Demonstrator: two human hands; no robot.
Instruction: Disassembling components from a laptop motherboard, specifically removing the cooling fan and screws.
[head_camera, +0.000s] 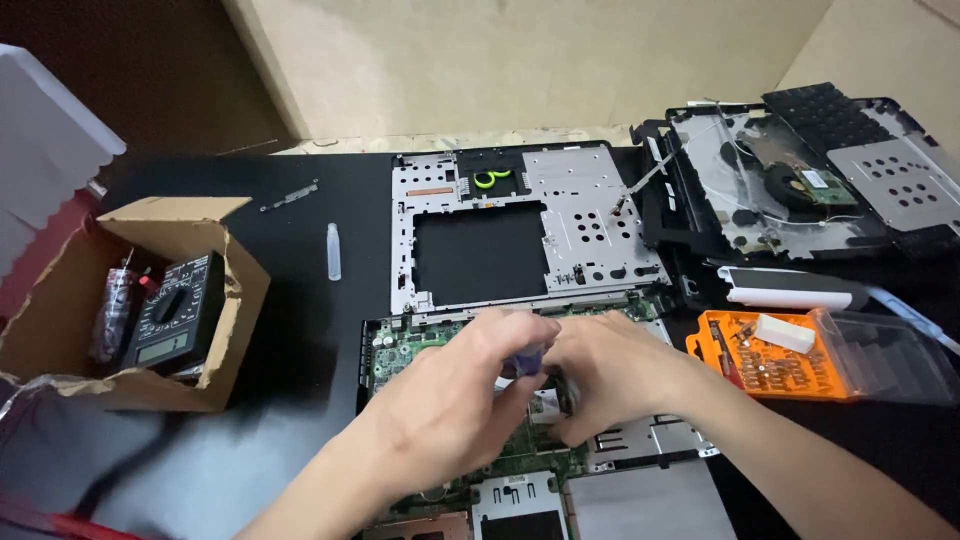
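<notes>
Both hands over green laptop circuit board (400, 345) on black table (300, 300). Left hand (450, 400) pinches blue-handled screwdriver (527, 358); right hand (610, 375) curls beside it, contents hidden. Likely screw work; calls for steady vertical pressure.

The frame (520, 225) is bare matt metal, stamped with holes. The board (420, 345) under the left hand (445, 410) and right hand (610, 375) is green, faintly glossy. The box (235, 300) is rough brown cardboard (torn at its edges). The bit case (760, 365) is orange plastic with a clear glossy lid (885, 355). The table (300, 330) looks smooth, matt black.
</notes>
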